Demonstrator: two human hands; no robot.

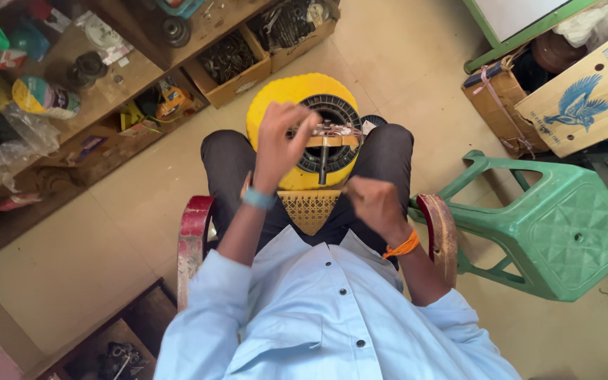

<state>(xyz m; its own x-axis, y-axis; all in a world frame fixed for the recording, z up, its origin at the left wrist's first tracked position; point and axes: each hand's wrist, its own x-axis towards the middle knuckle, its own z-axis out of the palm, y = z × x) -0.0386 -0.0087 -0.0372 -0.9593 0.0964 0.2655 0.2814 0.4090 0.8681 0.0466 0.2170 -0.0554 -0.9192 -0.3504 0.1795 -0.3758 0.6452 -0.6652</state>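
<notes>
A black ring-shaped motor stator (pixel 332 112) stands on a round yellow stool (pixel 272 105) between my knees. A wooden bar and a bundle of copper wire (pixel 332 131) lie across its middle. My left hand (pixel 279 141) is raised over the stool's left side, its fingertips pinched on the left end of the copper bundle. My right hand (pixel 373 200) is closed in a fist nearer my body, just below and to the right of the stator. Whether it holds a thin wire is not clear. I sit on a chair with red armrests (pixel 193 229).
A green plastic stool (pixel 564 232) stands on its side to my right. Cardboard boxes (pixel 585 98) sit at the far right. Wooden shelves (pixel 100 84) with tins, bags and boxes of metal parts (pixel 230 60) line the left and far side. Another crate (pixel 117 352) lies at lower left.
</notes>
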